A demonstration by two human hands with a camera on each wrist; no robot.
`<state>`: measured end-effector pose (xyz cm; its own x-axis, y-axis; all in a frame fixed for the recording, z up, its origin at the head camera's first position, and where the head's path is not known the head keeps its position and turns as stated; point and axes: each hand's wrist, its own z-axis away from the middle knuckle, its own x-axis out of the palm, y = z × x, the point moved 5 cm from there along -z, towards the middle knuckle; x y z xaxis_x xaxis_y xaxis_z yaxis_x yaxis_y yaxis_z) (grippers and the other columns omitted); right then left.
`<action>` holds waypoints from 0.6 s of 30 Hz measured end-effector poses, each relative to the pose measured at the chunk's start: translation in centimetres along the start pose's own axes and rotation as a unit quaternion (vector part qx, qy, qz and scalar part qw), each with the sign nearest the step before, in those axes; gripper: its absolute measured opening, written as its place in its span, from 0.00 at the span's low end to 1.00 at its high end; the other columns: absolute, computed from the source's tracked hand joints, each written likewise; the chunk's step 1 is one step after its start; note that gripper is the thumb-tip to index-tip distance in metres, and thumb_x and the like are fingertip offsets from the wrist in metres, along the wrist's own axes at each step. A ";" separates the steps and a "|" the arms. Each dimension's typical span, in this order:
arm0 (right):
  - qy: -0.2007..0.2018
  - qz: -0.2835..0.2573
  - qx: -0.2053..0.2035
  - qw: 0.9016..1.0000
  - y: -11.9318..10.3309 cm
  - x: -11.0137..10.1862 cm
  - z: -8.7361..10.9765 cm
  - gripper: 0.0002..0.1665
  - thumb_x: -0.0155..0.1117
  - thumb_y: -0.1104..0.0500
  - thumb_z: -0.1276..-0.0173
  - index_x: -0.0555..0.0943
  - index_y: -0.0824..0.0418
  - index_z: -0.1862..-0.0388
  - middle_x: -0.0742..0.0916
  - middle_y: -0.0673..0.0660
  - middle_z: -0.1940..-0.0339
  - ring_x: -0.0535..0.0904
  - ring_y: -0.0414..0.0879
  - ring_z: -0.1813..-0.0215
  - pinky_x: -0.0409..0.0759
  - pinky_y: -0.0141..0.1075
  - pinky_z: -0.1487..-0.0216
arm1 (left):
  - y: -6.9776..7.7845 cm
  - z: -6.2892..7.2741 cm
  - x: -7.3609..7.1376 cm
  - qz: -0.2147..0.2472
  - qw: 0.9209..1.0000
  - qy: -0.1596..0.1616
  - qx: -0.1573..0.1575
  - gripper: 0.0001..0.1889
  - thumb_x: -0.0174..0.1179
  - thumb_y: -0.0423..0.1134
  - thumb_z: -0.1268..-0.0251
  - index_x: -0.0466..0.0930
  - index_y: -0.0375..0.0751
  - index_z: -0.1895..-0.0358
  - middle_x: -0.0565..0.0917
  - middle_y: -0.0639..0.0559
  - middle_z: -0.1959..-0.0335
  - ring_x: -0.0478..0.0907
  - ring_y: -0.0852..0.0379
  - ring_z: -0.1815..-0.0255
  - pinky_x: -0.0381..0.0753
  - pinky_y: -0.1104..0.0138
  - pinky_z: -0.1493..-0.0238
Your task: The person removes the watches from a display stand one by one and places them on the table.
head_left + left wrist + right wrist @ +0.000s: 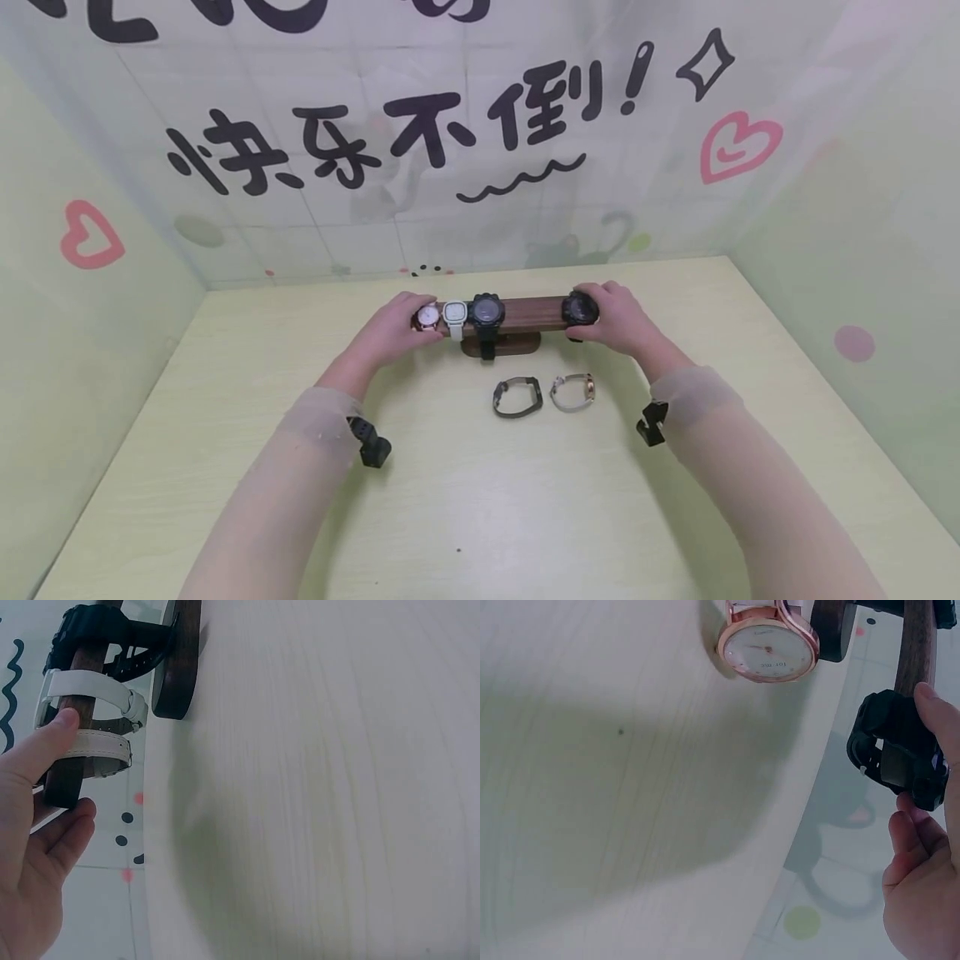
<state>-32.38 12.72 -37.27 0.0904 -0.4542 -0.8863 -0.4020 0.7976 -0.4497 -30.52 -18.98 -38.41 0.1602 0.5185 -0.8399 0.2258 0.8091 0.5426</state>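
A dark wooden watch stand (534, 313) with an oval base (517, 343) stands towards the back of the table. At its left end my left hand (401, 327) grips the bar, thumb on one side and fingers round the end. Beside that hand sit a round white-faced watch (428, 316), a white square watch (454, 313) and a black watch (488, 312). My right hand (617, 318) holds the right end, where another black watch (581, 308) is strapped. In the right wrist view its thumb lies along the bar next to this watch (891, 739).
In front of the stand, a dark-banded watch (517, 398) and a rose-gold watch with a light band (573, 392) lie on the pale table (495, 508). A printed backdrop (450, 225) rises behind, with side panels left and right.
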 end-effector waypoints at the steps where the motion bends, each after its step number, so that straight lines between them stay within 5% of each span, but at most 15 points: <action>1: 0.000 -0.003 0.002 1.000 0.1 0.0 0.0 0.42 0.75 0.50 0.49 0.70 0.64 0.38 0.75 0.70 0.52 0.70 0.61 0.51 0.71 0.53 0.49 | 0.0 0.0 0.0 0.001 1.000 0.000 0.000 0.36 0.66 0.45 0.43 0.63 0.37 0.33 0.69 0.39 0.39 0.69 0.43 0.42 0.67 0.51 0.40; 18: 0.014 -0.040 0.015 0.999 1.7 -0.5 1.5 0.37 0.75 0.51 0.49 0.72 0.62 0.43 0.76 0.68 0.53 0.71 0.59 0.51 0.71 0.53 0.50 | -0.4 -0.2 0.1 0.010 1.000 0.007 0.004 0.36 0.67 0.45 0.45 0.64 0.37 0.33 0.69 0.39 0.40 0.69 0.43 0.43 0.68 0.51 0.41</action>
<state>-31.79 14.91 -37.77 0.0958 -0.5283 -0.8437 -0.3676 0.7689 -0.5232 -30.76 -19.19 -38.72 0.1516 0.5384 -0.8290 0.2308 0.7962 0.5593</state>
